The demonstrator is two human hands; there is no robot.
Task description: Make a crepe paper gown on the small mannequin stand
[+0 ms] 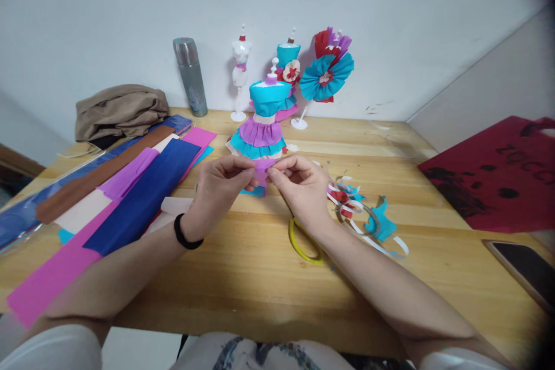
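A small piece of purple crepe paper is pinched between the fingertips of my left hand and my right hand. Both hands are closed on it, side by side above the table. Just behind them stands a mini mannequin in a blue and purple ruffled paper dress. A bit of blue paper shows below the held piece. Scissors with a yellow handle lie under my right wrist, their blades hidden by the hand.
Strips of coloured crepe paper lie at left beside a brown cloth. A flask and other mannequins stand by the wall. Paper scraps and tape rings, a red bag and a phone are at right.
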